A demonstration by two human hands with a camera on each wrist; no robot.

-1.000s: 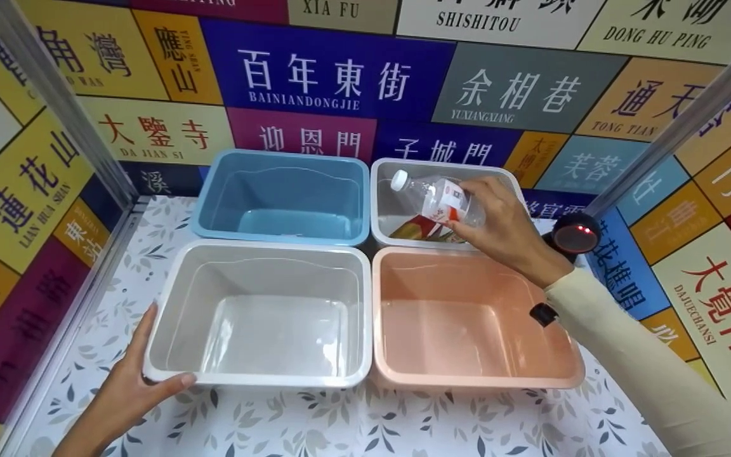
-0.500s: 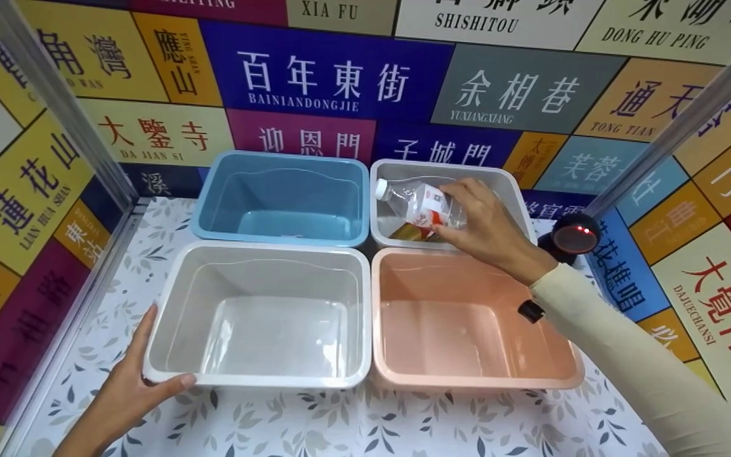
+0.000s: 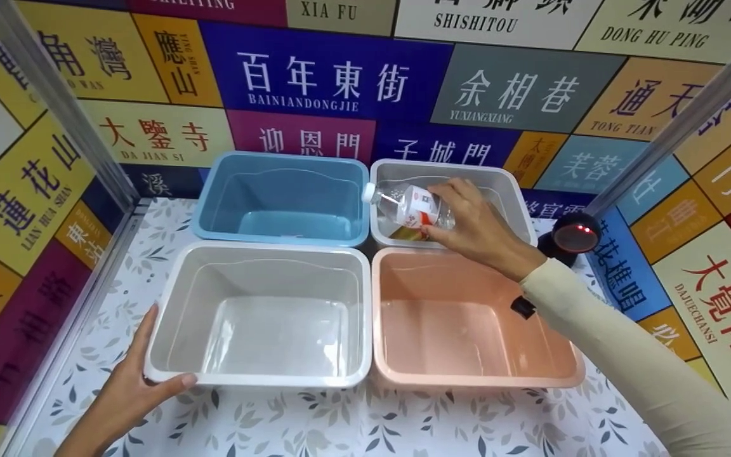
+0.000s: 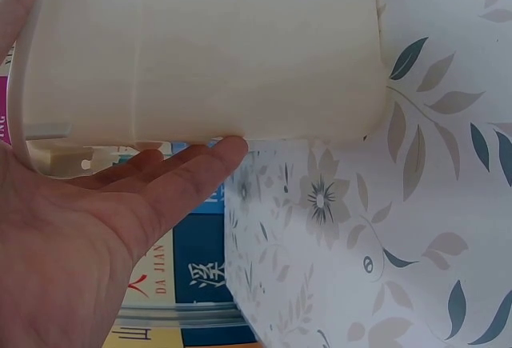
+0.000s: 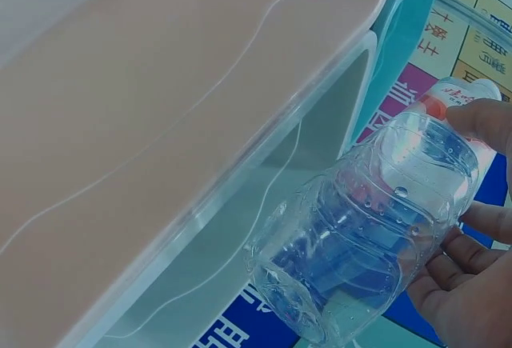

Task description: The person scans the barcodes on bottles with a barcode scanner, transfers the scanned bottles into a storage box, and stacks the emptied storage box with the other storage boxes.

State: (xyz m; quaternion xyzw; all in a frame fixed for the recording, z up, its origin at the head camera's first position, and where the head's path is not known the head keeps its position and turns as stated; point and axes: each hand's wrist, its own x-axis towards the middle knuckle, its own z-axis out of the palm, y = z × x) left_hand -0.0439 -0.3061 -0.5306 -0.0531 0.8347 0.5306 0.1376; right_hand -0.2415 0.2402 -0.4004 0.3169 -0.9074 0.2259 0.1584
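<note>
My right hand point(image 3: 473, 222) grips a clear plastic bottle point(image 3: 411, 206) by its body, above the grey bin point(image 3: 454, 166) at the back right. The bottle lies tilted, its white cap pointing left toward the blue bin. Up close in the right wrist view, the clear bottle point(image 5: 360, 220) shows water drops on its wall. Under it, part of a colourful packet point(image 3: 408, 234) is visible in the grey bin. My left hand point(image 3: 125, 387) rests against the left side of the white bin point(image 3: 257, 381), thumb at the front rim; in the left wrist view its fingers point(image 4: 200, 168) lie extended along the outer wall.
A blue bin point(image 3: 280, 241) stands at the back left and an orange-pink bin point(image 3: 480, 382) at the front right. A black round device point(image 3: 575, 233) with red lights sits behind my right forearm. Sign-covered panels enclose the leaf-patterned table point(image 3: 289, 425).
My right hand has moved left with the bottle, and the cap has shifted toward the blue bin's edge. The left hand stays against the white bin.
</note>
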